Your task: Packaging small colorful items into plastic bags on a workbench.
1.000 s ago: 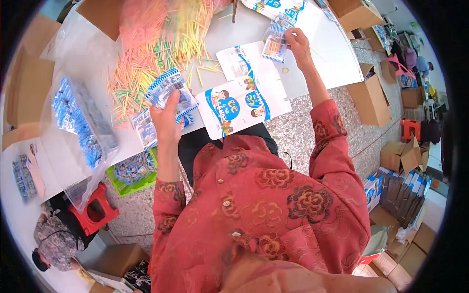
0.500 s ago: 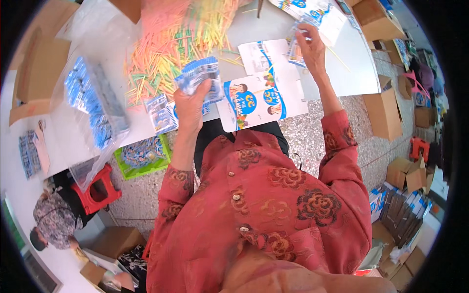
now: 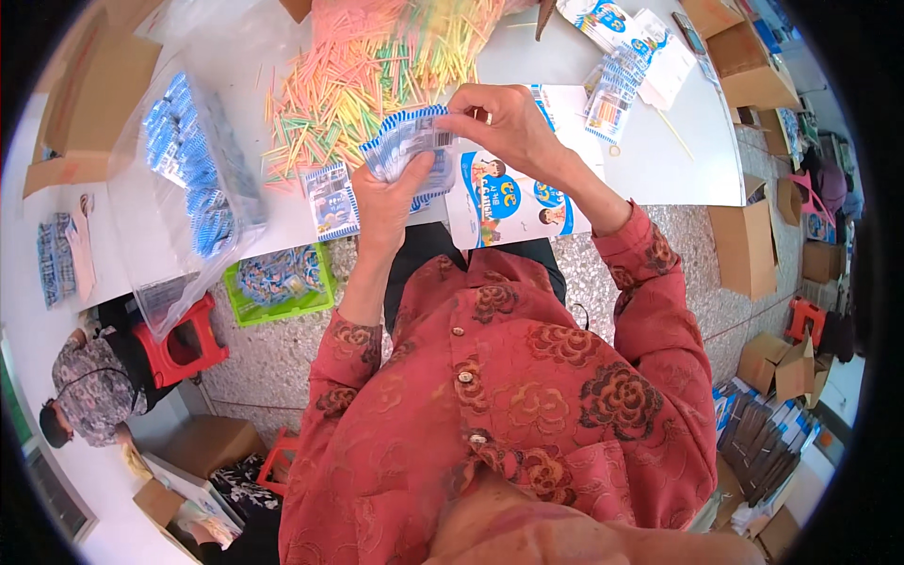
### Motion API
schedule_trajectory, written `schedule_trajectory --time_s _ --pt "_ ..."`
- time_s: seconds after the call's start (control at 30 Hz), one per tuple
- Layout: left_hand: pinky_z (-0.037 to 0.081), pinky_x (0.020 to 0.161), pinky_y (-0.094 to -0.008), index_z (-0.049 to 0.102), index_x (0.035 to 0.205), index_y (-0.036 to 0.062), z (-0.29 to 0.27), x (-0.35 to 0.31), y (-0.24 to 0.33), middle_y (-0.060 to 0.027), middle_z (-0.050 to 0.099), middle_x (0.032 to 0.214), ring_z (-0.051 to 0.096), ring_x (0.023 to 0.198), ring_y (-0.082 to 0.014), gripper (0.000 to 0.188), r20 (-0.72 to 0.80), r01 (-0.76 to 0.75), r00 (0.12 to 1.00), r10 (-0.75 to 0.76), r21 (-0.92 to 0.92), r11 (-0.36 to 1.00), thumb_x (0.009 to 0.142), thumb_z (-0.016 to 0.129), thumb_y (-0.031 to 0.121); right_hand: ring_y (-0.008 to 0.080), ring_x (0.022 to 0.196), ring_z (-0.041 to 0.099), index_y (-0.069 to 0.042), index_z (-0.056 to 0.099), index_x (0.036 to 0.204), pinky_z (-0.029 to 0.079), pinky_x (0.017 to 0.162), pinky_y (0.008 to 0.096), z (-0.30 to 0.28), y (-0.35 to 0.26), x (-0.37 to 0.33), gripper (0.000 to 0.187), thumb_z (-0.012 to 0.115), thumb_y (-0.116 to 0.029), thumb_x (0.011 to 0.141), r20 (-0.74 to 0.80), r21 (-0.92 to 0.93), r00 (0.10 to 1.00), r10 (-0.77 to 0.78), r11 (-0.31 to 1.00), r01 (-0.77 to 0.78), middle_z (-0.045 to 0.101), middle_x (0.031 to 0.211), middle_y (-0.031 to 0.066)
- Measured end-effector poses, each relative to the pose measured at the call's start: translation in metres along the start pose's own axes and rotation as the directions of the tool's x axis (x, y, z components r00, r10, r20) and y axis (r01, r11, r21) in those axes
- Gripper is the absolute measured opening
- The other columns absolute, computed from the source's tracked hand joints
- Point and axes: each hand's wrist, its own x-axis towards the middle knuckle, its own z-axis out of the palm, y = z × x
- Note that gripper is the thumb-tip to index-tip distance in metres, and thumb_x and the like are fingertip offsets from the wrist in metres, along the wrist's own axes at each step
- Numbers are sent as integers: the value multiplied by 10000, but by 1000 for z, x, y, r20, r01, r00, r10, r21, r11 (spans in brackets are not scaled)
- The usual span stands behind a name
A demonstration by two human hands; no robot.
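Note:
My left hand (image 3: 388, 202) is closed round a fanned stack of small blue-and-white sachets (image 3: 403, 139), its thumb pressed across their front. From the right, my right hand (image 3: 508, 132) reaches over and pinches the stack's upper right corner between thumb and fingers; a ring shows on one finger. Another sachet (image 3: 330, 200) lies on the table's edge left of my left hand. Beneath my right forearm is a flat white-and-blue printed carton (image 3: 480, 212). Farther right, a few sachets (image 3: 614, 99) rest beside another white printed carton (image 3: 664, 71).
A heap of pink, yellow and green sticks (image 3: 348, 89) covers the table's far middle. At left stands a clear plastic bag (image 3: 250, 202) of blue sachets. A green crate (image 3: 325, 287) of packets sits below the edge, and cardboard boxes (image 3: 739, 231) stand at right. Another person (image 3: 94, 381) is at lower left.
My right hand has left the sachets at the right, which now lie on the table, and has come across to the stack in my left hand. The view has shifted slightly.

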Motion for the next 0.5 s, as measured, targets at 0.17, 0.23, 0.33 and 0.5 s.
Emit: schedule_trajectory --time_s 0.17,0.23,0.33,0.5 --pt "485 730 -235 642 1017 3 -7 -1 4 -45 658 940 600 794 -79 231 29 34 999 -35 24 999 793 670 52 134 576 528 -1 610 804 431 528 269 -1 -2 3 132 648 -127 798 -24 -117 997 -67 991 64 590 683 69" --pt "485 723 -235 644 1011 1 -9 -1 4 -46 660 928 599 784 -77 226 29 50 998 -51 41 998 792 670 53 138 587 535 -2 607 822 433 531 269 -1 -2 2 126 644 -120 800 -21 -124 996 -86 989 83 593 699 71" --pt "483 690 -230 654 984 -2 -13 1 2 -41 664 893 597 757 -74 212 15 42 999 -44 117 992 781 681 52 142 607 544 1 601 847 436 535 268 0 -6 2 138 647 -119 796 -9 -80 998 -58 995 58 597 719 78" --pt "477 659 -217 662 970 3 -13 2 2 -37 666 876 595 740 -66 224 -33 30 999 -28 82 996 756 707 53 142 597 543 13 600 828 438 536 262 1 -8 0 182 677 -143 776 0 30 999 -35 999 35 591 696 75"
